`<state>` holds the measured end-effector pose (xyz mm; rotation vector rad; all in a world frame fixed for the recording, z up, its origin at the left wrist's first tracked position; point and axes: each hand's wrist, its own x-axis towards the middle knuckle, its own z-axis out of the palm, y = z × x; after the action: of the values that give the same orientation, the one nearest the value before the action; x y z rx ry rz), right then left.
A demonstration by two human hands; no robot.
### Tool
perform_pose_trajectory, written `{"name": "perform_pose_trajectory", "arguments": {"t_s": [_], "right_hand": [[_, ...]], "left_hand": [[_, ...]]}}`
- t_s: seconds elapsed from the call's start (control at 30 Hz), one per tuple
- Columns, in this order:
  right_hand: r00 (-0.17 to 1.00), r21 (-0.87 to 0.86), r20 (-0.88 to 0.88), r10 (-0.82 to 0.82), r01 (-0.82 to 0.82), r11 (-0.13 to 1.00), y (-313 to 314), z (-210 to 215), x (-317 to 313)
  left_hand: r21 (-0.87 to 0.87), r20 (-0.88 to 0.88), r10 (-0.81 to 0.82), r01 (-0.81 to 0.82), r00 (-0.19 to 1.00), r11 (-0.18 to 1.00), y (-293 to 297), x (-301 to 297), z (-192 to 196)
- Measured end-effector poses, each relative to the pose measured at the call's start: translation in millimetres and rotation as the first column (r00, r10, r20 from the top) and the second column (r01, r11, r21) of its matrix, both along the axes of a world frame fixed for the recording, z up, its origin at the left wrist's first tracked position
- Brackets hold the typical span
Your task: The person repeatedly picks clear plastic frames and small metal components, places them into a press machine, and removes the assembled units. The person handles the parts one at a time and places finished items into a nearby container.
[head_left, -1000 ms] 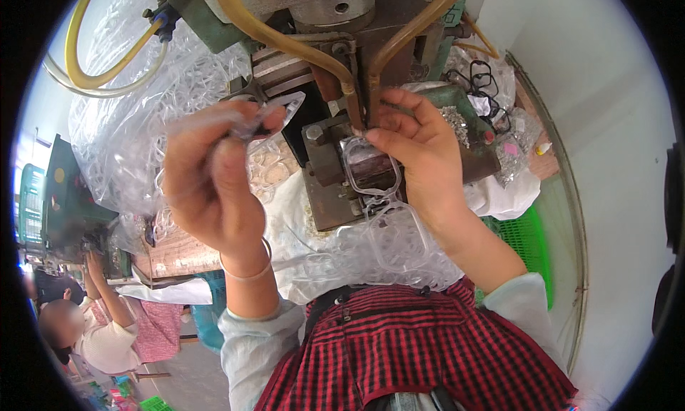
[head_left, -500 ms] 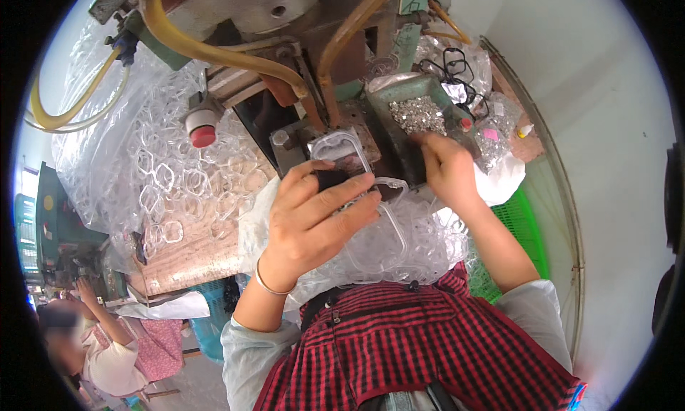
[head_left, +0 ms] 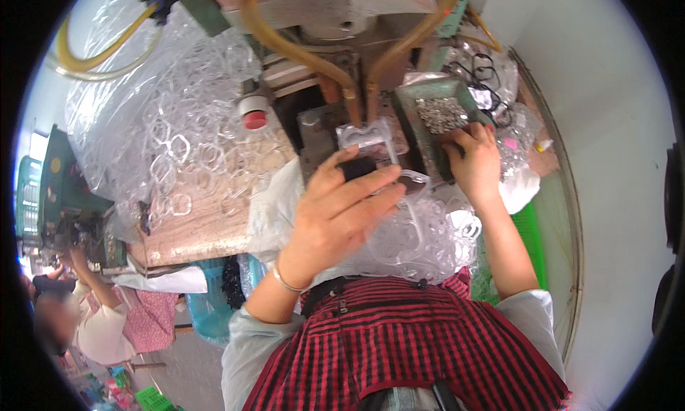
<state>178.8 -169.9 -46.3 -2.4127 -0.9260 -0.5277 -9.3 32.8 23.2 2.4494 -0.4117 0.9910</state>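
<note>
My left hand (head_left: pixel 346 207) is palm down at the machine, its fingers closed over a clear plastic frame (head_left: pixel 391 145) on the metal fixture. A black cover wraps one of its fingers, and its thumb is hidden. A second clear frame (head_left: pixel 415 181) shows just beyond the fingertips. My right hand (head_left: pixel 474 167) is at the near right edge of a green metal tray (head_left: pixel 426 150), beside a heap of small silvery metal pieces (head_left: pixel 441 115). Its fingers are curled and pinched together; what lies between them is too small to make out.
Yellow hoses (head_left: pixel 296 54) run down to the fixture. A red push button (head_left: pixel 254 118) sits left of it. Many clear frames (head_left: pixel 171 148) lie on the wooden table, and more are piled before my apron (head_left: pixel 399 325). A green basket (head_left: pixel 526 247) stands right; another person (head_left: pixel 107 325) works far left.
The whole view has shifted, so the machine and table appear farther right. My right hand's fingers have drawn in closer together by the metal pieces. My left hand stays over the clear frame.
</note>
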Motion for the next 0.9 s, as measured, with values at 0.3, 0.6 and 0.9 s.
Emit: {"name": "perform_pose_trajectory", "arguments": {"t_s": [0.3,0.6,0.9], "right_hand": [[0.998,0.245,-0.060,-0.013,0.027,0.969,7.8,-8.5,4.9],[0.999,0.259,-0.023,-0.037,0.042,0.965,10.9,-0.1,-0.1],[0.942,0.458,-0.314,0.118,0.042,0.888,-6.4,35.1,-29.6]], "left_hand": [[-0.489,0.304,0.663,-0.485,0.685,0.725,66.9,-69.2,-0.1],[0.482,-0.234,0.465,-0.313,0.854,0.818,196.8,10.1,-43.3],[0.422,-0.356,0.881,-0.788,0.312,0.449,245.7,75.7,-133.1]]}}
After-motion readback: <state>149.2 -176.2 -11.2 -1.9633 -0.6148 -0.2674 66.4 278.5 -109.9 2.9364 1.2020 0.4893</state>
